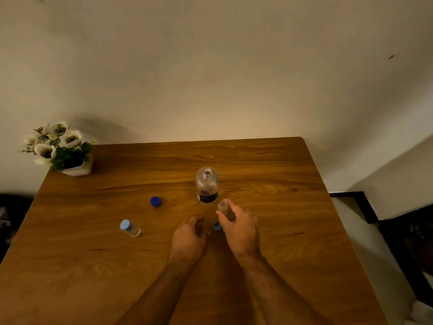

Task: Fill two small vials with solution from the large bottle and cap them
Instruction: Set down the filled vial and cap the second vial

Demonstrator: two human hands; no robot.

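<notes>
The large clear bottle point(207, 186) with a dark label stands open in the middle of the wooden table point(269, 174). Its dark blue cap point(155, 201) lies to the left. My right hand point(239, 227) grips an uncapped small vial point(222, 206) just in front of the bottle. A small blue vial cap point(217, 225) lies on the table between my hands, partly hidden by the right one. My left hand point(189, 235) rests beside it with curled fingers and nothing visible in it. A second vial with a light blue cap point(129, 228) stands at the left.
A white pot of artificial flowers point(61, 150) sits at the far left corner of the table. The wall runs along the far edge. The table's right edge drops to a floor with dark furniture point(403, 245).
</notes>
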